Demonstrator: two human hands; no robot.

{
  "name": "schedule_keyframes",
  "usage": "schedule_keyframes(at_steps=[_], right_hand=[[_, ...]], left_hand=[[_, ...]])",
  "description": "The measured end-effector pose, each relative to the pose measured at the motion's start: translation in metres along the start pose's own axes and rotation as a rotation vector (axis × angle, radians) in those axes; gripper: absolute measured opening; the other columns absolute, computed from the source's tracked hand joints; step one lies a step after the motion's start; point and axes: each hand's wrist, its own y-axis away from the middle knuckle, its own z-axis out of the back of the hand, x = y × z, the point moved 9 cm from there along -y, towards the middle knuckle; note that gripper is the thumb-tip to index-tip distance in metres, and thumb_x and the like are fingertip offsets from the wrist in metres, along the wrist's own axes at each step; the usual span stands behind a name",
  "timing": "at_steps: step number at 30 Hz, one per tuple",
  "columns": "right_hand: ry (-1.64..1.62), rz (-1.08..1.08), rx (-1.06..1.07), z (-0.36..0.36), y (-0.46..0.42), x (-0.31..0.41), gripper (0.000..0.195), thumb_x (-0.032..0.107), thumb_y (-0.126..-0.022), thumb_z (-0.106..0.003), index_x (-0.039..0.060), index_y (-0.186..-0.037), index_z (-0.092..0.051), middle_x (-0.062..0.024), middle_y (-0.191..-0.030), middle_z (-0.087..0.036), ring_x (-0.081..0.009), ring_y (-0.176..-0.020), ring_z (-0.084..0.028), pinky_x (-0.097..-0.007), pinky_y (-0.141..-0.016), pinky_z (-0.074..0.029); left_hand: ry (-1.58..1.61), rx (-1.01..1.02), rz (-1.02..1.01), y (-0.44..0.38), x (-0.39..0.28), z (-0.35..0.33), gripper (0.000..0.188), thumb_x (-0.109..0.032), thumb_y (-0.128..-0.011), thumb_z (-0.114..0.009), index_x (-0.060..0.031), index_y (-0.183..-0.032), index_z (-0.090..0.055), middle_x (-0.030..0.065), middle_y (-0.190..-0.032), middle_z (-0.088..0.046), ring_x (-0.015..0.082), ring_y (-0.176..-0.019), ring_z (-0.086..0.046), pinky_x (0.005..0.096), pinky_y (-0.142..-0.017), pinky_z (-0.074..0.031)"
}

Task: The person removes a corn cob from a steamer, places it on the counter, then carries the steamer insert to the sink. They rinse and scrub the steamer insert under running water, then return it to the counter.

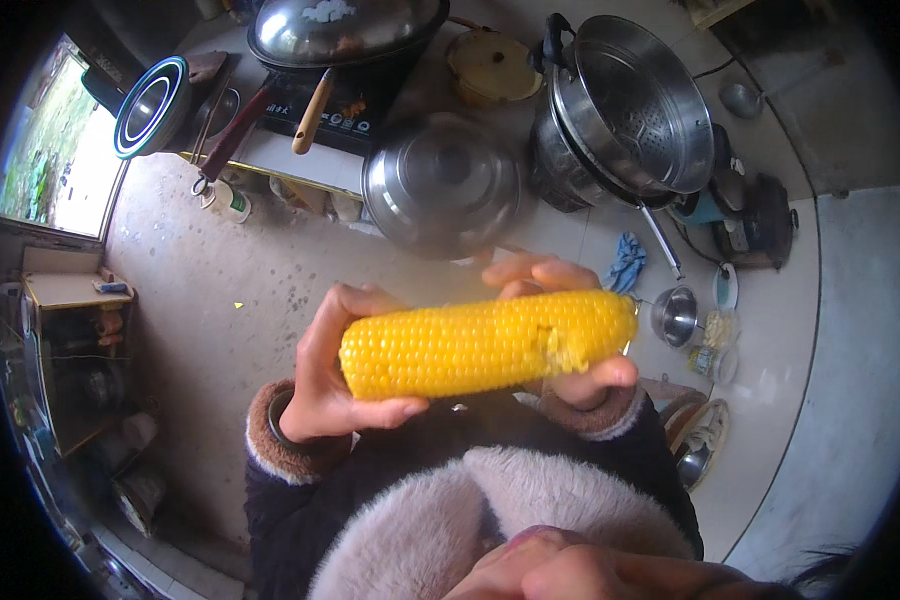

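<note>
A yellow corn cob [450,345] is held level in front of my chest, close to the camera. My left hand [337,360] grips its blunt left end, thumb along the near side and fingers behind. Around the tapered right end curls my right hand [585,382], with its thumb below and its fingers on the far side. Several kernels are gone from a ragged patch near that right end, where pale cob shows. The rest of the visible rows look whole. Parts of both hands are hidden behind the cob.
Beyond the cob, a round metal lid [442,184] lies on the counter. A lidded wok [345,34] sits on a black induction cooker [322,112]. To the right are a steamer pot [637,105], a blue cloth [625,262] and a small metal bowl [675,316]. Shelves [79,292] stand left.
</note>
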Motion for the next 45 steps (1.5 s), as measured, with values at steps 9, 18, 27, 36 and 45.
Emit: schedule_keyframes(at_steps=[9, 18, 27, 36, 45], right_hand=[[0.077, -0.258, -0.1, 0.018, 0.014, -0.044, 0.088, 0.073, -0.088, -0.05, 0.005, -0.142, -0.04, -0.0168, -0.131, -0.055, -0.025, -0.124, -0.056, -0.0391, -0.104, -0.048], [-0.017, -0.268, -0.172, 0.037, 0.019, -0.066, 0.07, 0.064, -0.097, -0.041, 0.0036, -0.133, -0.046, -0.0173, -0.125, -0.059, -0.0258, -0.118, -0.059, -0.0392, -0.1, -0.048], [-0.177, -0.469, 0.049, 0.011, 0.006, -0.1, 0.067, 0.064, -0.097, -0.042, 0.0053, -0.128, -0.051, -0.0133, -0.119, -0.061, -0.0204, -0.113, -0.06, -0.0368, -0.098, -0.047], [0.087, -0.438, 0.004, -0.001, -0.025, -0.113, 0.045, 0.041, -0.1, -0.055, 0.0048, -0.128, -0.053, -0.0093, -0.112, -0.063, -0.0158, -0.097, -0.062, -0.0278, -0.08, -0.052], [-0.174, 0.011, 0.652, -0.151, -0.045, 0.001, 0.022, 0.007, -0.081, -0.078, 0.0075, -0.101, -0.07, -0.0103, -0.101, -0.066, -0.0233, -0.093, -0.062, -0.0373, -0.081, -0.049]], left_hand=[[0.136, -0.198, 0.209, 0.014, 0.054, 0.015, 0.061, -0.019, -0.076, -0.085, -0.0008, -0.123, -0.05, 0.0064, -0.111, -0.06, 0.0133, -0.104, -0.058, 0.0278, -0.09, -0.047], [0.227, -0.112, 0.188, 0.022, 0.084, 0.01, 0.066, -0.046, -0.089, -0.071, 0.0006, -0.13, -0.048, 0.0098, -0.119, -0.061, 0.0174, -0.109, -0.059, 0.031, -0.093, -0.048], [0.811, 0.164, 0.622, 0.041, 0.116, -0.023, 0.088, -0.073, -0.092, -0.038, -0.0001, -0.14, -0.046, 0.0186, -0.12, -0.064, 0.0246, -0.107, -0.066, 0.0346, -0.089, -0.055], [0.631, 0.012, 0.404, 0.069, 0.1, 0.032, 0.076, -0.053, -0.093, -0.058, 0.0059, -0.138, -0.045, 0.0178, -0.113, -0.065, 0.024, -0.095, -0.068, 0.0335, -0.081, -0.056], [0.365, -0.26, 0.253, 0.119, 0.076, 0.11, 0.073, -0.055, -0.089, -0.056, 0.0064, -0.128, -0.048, 0.0195, -0.1, -0.065, 0.0245, -0.085, -0.066, 0.0353, -0.074, -0.054]])
